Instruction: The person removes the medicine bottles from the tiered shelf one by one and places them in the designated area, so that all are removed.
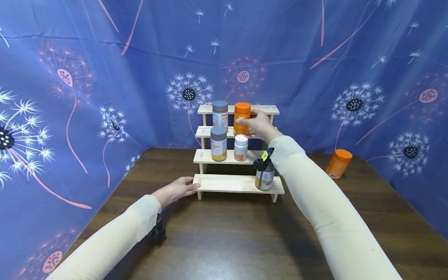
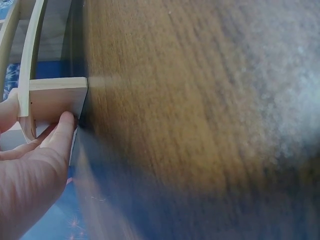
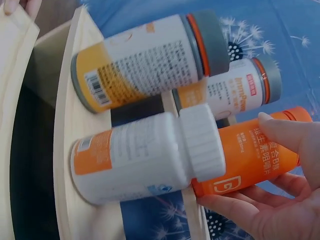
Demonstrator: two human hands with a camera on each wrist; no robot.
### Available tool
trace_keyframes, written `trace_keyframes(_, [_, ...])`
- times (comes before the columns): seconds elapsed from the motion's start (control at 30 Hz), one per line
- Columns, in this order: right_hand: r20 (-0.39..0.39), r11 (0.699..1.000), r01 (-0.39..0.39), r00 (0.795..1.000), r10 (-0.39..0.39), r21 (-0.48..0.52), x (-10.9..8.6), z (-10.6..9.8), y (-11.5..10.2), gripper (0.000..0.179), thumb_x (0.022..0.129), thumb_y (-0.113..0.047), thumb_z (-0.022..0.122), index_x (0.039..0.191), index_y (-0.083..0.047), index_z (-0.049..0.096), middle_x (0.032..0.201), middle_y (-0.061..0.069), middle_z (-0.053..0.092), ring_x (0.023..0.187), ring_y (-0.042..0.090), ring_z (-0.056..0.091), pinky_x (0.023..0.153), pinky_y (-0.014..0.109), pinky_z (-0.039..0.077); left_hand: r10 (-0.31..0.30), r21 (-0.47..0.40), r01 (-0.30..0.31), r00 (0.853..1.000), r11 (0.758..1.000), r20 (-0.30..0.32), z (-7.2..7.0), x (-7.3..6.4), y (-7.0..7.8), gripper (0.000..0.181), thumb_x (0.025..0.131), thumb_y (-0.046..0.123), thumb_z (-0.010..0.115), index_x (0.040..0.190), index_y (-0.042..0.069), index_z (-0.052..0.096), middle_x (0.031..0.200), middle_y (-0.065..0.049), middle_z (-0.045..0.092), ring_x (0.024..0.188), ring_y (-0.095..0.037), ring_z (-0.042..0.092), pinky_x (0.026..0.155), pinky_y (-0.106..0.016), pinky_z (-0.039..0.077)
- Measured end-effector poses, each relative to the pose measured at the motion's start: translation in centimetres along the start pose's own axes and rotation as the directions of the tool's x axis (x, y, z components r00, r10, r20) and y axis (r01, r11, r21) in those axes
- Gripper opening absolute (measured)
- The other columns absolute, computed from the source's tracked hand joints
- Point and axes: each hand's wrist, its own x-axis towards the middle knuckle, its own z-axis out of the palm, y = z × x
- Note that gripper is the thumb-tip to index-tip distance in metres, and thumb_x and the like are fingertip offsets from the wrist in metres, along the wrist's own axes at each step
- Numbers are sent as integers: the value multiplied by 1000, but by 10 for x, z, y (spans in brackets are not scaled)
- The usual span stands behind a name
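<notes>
My right hand (image 1: pixel 261 126) grips an orange pill bottle (image 1: pixel 241 114) with an orange lid, at the second shelf from the top of a wooden tiered stand (image 1: pixel 227 183). In the right wrist view, the thumb lies on its label and fingers curl under it. A white bottle (image 1: pixel 240 148) on the shelf below partly covers its base there. Beside these stand two grey-lidded bottles, an upper one (image 1: pixel 220 116) and a lower one (image 1: pixel 218 146). At the lowest shelf's left end, my left hand (image 1: pixel 176 191) holds the board, fingers around its end support (image 2: pixel 55 97).
Another grey-lidded bottle (image 1: pixel 265 179) sits at the right of the lowest shelf, partly behind the right wrist camera (image 1: pixel 263 160). A second orange bottle (image 1: pixel 338 165) stands on the dark wooden table (image 1: pixel 224 241) at the right. A blue dandelion-print cloth (image 1: pixel 147 89) hangs behind.
</notes>
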Motion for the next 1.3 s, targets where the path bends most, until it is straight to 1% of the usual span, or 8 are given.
trace_keyframes(0.17, [3, 1000, 17, 1000, -17, -13, 0, -2, -6, 66, 91, -26, 70, 146, -13, 37, 145, 14, 44, 132, 33, 45, 101, 51, 51, 21, -13, -20, 1000, 1000, 11, 0, 1, 0, 49, 101, 7, 50, 140, -16, 32, 123, -20, 52, 108, -17, 55, 113, -40, 41])
trace_keyframes(0.27, [8, 999, 23, 1000, -23, -25, -2, -3, -9, 67, 90, -26, 70, 147, -14, 37, 145, 14, 45, 131, 33, 46, 101, 51, 51, 20, -28, -19, 1000, 999, 15, 0, 1, -1, 47, 100, 6, 49, 139, -16, 34, 119, -16, 54, 106, -15, 56, 113, -40, 41])
trace_keyframes(0.37, [0, 999, 30, 1000, -30, -33, -5, -5, -10, 68, 90, -25, 70, 148, -14, 36, 144, 15, 46, 130, 33, 47, 102, 52, 50, 27, -31, -27, 999, 999, 24, 1, 2, -2, 47, 100, 5, 50, 139, -17, 34, 119, -17, 54, 107, -16, 55, 114, -40, 40])
trace_keyframes(0.47, [-11, 998, 43, 999, -44, -49, -8, -8, -12, 68, 91, -26, 69, 148, -13, 35, 143, 16, 47, 129, 33, 48, 103, 52, 50, 36, -25, -35, 999, 999, 33, 1, 2, -2, 48, 101, 6, 50, 140, -17, 32, 123, -20, 52, 110, -18, 54, 114, -41, 39])
trace_keyframes(0.6, [-8, 996, 53, 999, -53, -65, -12, -12, -14, 70, 90, -27, 70, 148, -13, 34, 143, 17, 46, 129, 34, 48, 103, 52, 50, 28, -15, -27, 999, 1000, 22, 0, 2, -1, 49, 101, 7, 50, 140, -16, 33, 126, -22, 51, 114, -20, 53, 114, -41, 39])
trace_keyframes(0.93, [-11, 999, 34, 999, -35, -32, -17, -18, -12, 71, 89, -28, 70, 148, -12, 35, 144, 18, 44, 130, 33, 47, 100, 51, 52, 33, -18, -33, 999, 999, 14, -1, 0, -3, 48, 101, 6, 49, 139, -18, 32, 120, -18, 53, 106, -15, 55, 114, -41, 40])
trace_keyframes(1.1, [-20, 999, 30, 999, -31, -39, -21, -21, -12, 72, 90, -29, 70, 149, -13, 33, 144, 17, 44, 130, 33, 48, 99, 50, 53, 30, -17, -30, 999, 999, 17, -1, 0, -3, 48, 101, 6, 49, 139, -18, 32, 121, -19, 52, 108, -17, 55, 114, -41, 40])
trace_keyframes(1.3, [-13, 997, 48, 999, -49, -55, -25, -27, -12, 72, 89, -31, 70, 149, -13, 35, 143, 17, 46, 128, 33, 50, 98, 50, 54, 29, -22, -29, 999, 999, 18, -1, 0, -3, 49, 101, 6, 49, 139, -18, 31, 124, -20, 52, 112, -19, 54, 114, -42, 40])
